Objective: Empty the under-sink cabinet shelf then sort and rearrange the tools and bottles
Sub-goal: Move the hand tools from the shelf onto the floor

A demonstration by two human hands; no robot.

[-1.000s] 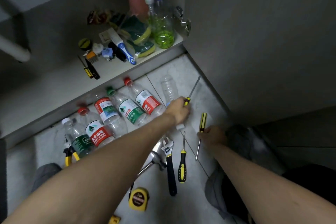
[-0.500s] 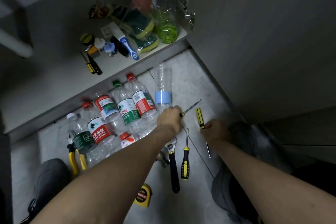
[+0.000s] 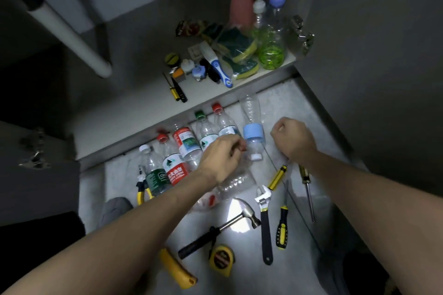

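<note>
Left hand (image 3: 221,154), curled loosely with nothing clearly held, touches the blue-labelled bottle (image 3: 252,135) lying on the floor: empty, light, crushable, best taken round its middle. Right hand (image 3: 291,137), fisted, contents hidden, hovers beside it; screwdrivers (image 3: 276,177) lie nearer the person.

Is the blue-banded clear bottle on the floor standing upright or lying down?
Lying down. The blue-banded bottle rests lengthwise on the floor tile, white cap toward the camera, between both hands.

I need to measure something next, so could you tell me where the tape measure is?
The tape measure lies on the floor in the lower middle of the head view, just below the hammer handle and left of the wrench.
</note>
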